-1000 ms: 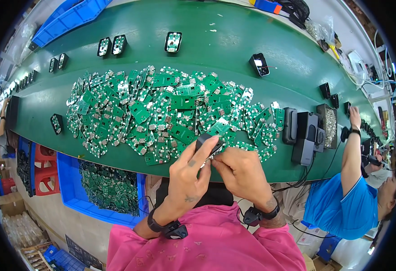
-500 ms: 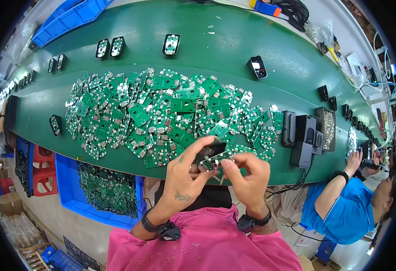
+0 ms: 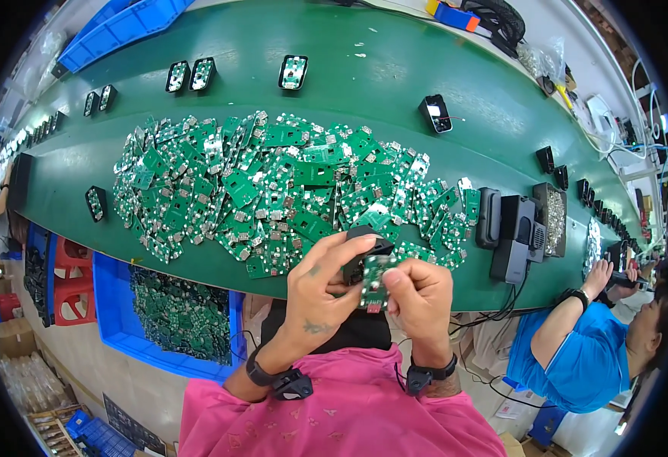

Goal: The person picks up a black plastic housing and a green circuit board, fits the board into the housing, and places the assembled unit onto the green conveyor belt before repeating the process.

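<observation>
My left hand (image 3: 317, 293) is wrapped round a small black plastic housing (image 3: 364, 233), just over the near edge of the bench. A green circuit board (image 3: 375, 283) with silver parts and a reddish connector stands in front of the housing's opening, face up and tilted. My right hand (image 3: 424, 298) pinches the board by its right edge between thumb and fingers. Whether a wire joins board and housing is hidden. Just beyond both hands spreads a wide heap of loose circuit boards (image 3: 244, 190).
Housings fitted with boards (image 3: 293, 72) stand on the green bench (image 3: 364, 91). An open black housing (image 3: 435, 114) with a wire lies farther right. Black devices (image 3: 509, 244) and a tray of small parts (image 3: 553, 219) sit right. A blue bin (image 3: 117, 308) is below left; a co-worker (image 3: 577, 343) sits right.
The circuit board has turned from lying across the housing to standing lengthwise, its face toward me. My right hand has shifted with it, and the housing has tilted in my left hand.
</observation>
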Tool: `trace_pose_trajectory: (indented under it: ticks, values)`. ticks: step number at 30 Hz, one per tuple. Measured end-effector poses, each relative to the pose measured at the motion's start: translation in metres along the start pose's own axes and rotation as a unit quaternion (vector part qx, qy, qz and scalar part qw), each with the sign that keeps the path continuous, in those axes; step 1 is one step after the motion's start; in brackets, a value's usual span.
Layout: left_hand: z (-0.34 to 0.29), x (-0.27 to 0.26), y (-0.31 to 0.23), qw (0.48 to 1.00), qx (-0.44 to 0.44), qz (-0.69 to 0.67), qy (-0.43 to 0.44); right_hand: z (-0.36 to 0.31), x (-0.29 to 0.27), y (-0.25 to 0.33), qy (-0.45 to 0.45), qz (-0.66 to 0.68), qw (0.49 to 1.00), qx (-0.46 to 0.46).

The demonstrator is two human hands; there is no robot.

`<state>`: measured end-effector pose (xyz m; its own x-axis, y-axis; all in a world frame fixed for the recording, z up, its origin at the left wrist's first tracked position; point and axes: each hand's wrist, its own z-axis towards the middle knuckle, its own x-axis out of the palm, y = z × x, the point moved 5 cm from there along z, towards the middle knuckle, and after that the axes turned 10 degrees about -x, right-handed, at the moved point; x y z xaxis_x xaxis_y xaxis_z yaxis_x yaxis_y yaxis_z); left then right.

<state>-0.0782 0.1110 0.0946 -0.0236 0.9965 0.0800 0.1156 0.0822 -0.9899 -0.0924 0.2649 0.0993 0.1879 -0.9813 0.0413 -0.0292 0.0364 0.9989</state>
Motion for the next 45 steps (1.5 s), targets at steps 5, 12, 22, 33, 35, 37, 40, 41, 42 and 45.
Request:
trace_pose_trajectory:
  ticks: [5,12,22,33,35,37,40,41,42,45]
  values:
    - [-0.002,-0.006,0.002,0.998,0.022,0.051,-0.038,-0.005,0.01,0.008,0.041,-0.113,0.988,-0.096]
    - [-0.004,-0.007,-0.008,0.985,0.093,0.139,-0.05,0.001,0.012,0.016,0.037,-0.149,0.982,-0.113]
    - [-0.003,-0.017,-0.002,0.986,-0.047,-0.138,0.08,0.009,0.017,0.011,0.007,-0.214,0.965,-0.152]
    - [0.001,-0.016,0.013,0.992,-0.097,-0.076,-0.007,0.013,0.028,-0.004,0.013,-0.173,0.979,-0.104]
    - [0.003,-0.016,0.014,0.993,-0.1,-0.068,-0.009,0.015,0.031,-0.004,0.035,-0.16,0.981,-0.1]
    - [0.003,-0.014,0.015,0.985,-0.132,-0.109,0.007,0.017,0.03,-0.001,0.058,-0.211,0.969,-0.114]
    - [0.004,-0.012,0.016,0.984,-0.147,-0.099,0.018,0.017,0.026,-0.004,0.052,-0.217,0.966,-0.129]
    - [0.004,-0.012,0.019,0.984,-0.147,-0.099,0.019,0.016,0.026,-0.007,0.052,-0.218,0.966,-0.128]
    - [0.005,-0.012,0.021,0.989,-0.129,-0.072,0.019,0.015,0.027,-0.008,0.039,-0.226,0.962,-0.147]
    - [0.005,-0.014,0.021,0.992,-0.112,-0.051,0.012,0.015,0.029,-0.004,0.04,-0.235,0.96,-0.145]
